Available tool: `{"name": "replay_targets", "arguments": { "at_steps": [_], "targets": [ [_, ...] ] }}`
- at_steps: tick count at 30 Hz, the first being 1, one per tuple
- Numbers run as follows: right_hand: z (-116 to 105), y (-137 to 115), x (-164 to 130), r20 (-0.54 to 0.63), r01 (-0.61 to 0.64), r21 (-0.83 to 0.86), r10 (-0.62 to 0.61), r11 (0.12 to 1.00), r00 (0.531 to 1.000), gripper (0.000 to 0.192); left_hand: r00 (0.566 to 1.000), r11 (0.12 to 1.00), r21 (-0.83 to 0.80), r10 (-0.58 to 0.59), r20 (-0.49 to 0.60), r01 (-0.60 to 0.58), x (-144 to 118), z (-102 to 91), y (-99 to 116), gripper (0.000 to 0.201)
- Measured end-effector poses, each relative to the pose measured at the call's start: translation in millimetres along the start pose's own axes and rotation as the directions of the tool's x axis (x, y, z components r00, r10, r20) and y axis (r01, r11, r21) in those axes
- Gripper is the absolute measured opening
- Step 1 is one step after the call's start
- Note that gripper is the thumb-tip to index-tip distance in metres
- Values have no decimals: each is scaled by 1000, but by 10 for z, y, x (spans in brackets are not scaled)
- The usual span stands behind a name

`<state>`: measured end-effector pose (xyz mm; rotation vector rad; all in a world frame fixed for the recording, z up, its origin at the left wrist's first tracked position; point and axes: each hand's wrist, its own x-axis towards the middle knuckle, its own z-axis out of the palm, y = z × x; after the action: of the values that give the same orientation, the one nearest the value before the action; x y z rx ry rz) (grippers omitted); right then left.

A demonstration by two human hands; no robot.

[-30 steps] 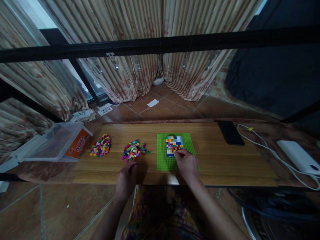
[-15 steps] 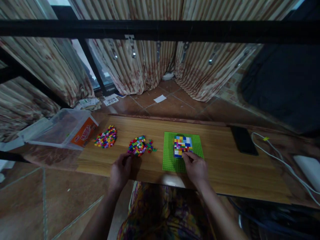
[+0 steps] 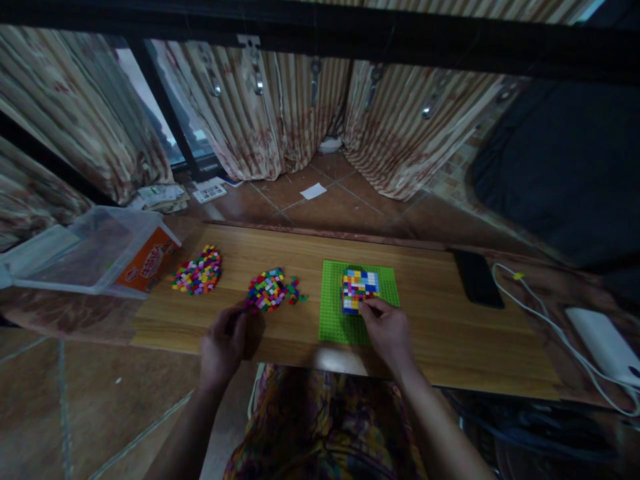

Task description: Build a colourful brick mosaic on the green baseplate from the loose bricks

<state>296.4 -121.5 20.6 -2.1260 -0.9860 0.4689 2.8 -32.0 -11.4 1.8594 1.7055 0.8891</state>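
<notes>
A green studded baseplate [image 3: 330, 320] lies on the wooden board, with a layered block of multicoloured toy bricks [image 3: 359, 287] standing on it. My right hand [image 3: 390, 330] is at the block's near right corner, thumb and forefinger pinched together; anything between the fingertips is too small to make out. My left hand [image 3: 223, 343] is closed with curled fingers, just left of and nearer than a loose pile of small bricks [image 3: 267, 290]. What it holds, if anything, is hidden. A few green, red and blue bricks [image 3: 293, 291] are scattered beside that pile.
Farther left on the wooden board [image 3: 430, 333] is another brick pile [image 3: 197, 272], next to a clear plastic box [image 3: 95, 253] with an orange label. A black phone [image 3: 477, 279] lies at the right, near a white cable [image 3: 533, 300] and a white device [image 3: 603, 347].
The whole view has shifted, so the board appears farther left. My left hand has drawn slightly left from the near pile. My right hand stays at the block's corner.
</notes>
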Motion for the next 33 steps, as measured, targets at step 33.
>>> {"name": "replay_targets", "arguments": {
  "at_steps": [33],
  "targets": [
    [155, -495, -761, 243, 133, 500, -287, 855, 927, 23, 796, 389, -721, -56, 603, 573, -622, 176, 1043, 26]
  ]
}}
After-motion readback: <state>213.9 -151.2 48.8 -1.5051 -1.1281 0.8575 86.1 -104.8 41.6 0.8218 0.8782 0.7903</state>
